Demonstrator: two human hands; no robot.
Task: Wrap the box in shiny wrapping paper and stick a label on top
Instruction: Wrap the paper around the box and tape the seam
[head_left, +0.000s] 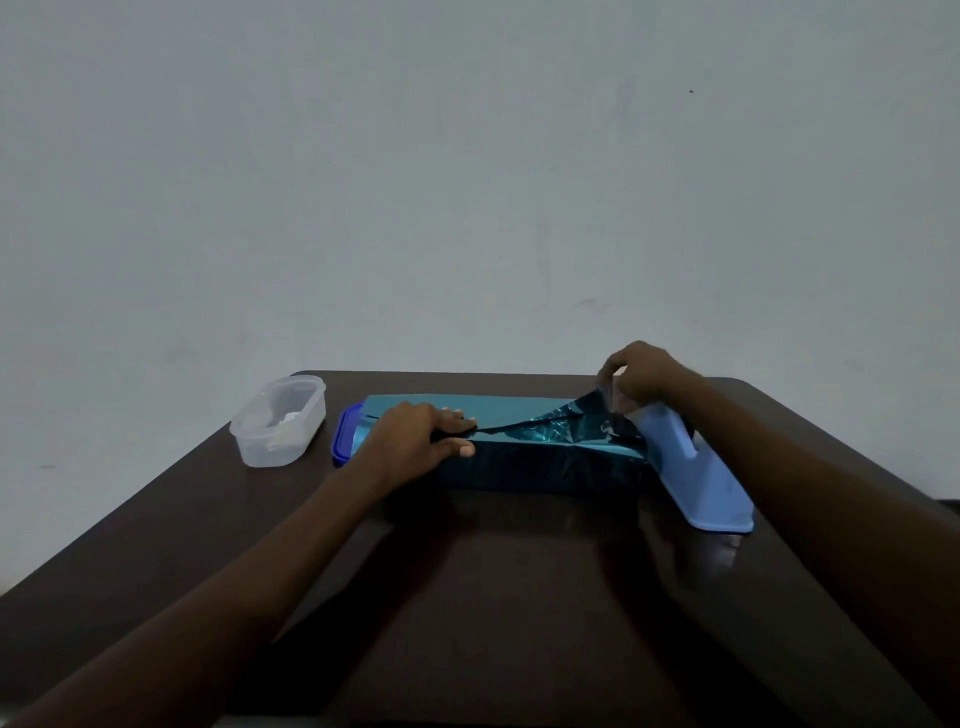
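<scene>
A long box covered in shiny teal wrapping paper (540, 457) lies across the far middle of the dark table (493, 597). My left hand (421, 434) presses flat on the box's top at its left part, holding the paper's seam down. At the box's right end my right hand (641, 376) pinches a raised flap of the paper and lifts it. The box itself is hidden under the paper. No label is in view.
A clear plastic container (279, 420) with small white bits stands at the left. A blue lid (344, 434) lies against the box's left end. A light blue tape dispenser (693, 470) sits just right of the box. A plain wall rises behind the table.
</scene>
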